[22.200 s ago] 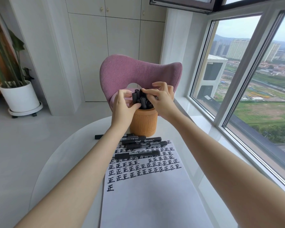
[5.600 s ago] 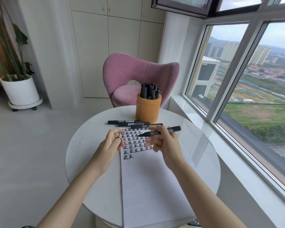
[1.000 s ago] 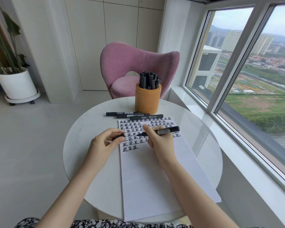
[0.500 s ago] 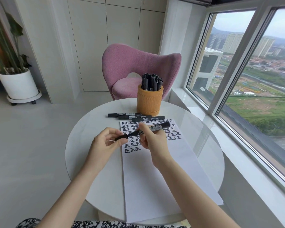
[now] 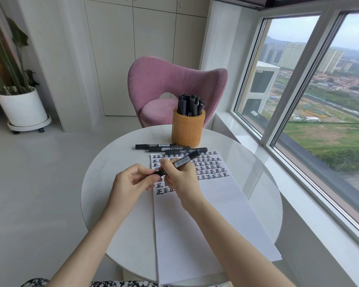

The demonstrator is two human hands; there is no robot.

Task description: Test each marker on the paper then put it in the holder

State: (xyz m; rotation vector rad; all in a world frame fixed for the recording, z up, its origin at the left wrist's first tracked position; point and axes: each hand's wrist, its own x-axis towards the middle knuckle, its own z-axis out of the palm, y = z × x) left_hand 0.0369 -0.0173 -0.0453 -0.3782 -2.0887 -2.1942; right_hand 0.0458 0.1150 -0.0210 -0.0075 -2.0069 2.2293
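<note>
Here, at the far left, a green leafy plant in a round white pot [image 5: 22, 107] stands on the floor, well apart from the round white bench [image 5: 116, 154]. Over the bench, the left hand [image 5: 130, 183] has its fingers curled and pinches the near-left end of a black barcode-labelled marker [image 5: 181, 161]; whether that end is a cap I cannot tell. The right hand [image 5: 181, 181] grips the same marker round its barrel. The marker is held slanted above the white sheet of paper [image 5: 195, 228], over its rows of black written characters, with its far end pointing up and right. Beyond the paper's far edge, three loose black markers [image 5: 169, 149] lie side by side on the bench, just in front of the orange ribbed cylindrical holder [image 5: 188, 130], which is packed with upright black markers [image 5: 190, 105]. Behind it stands a pink upholstered chair [image 5: 153, 79]; at the right is a large window [image 5: 298, 90].
</note>
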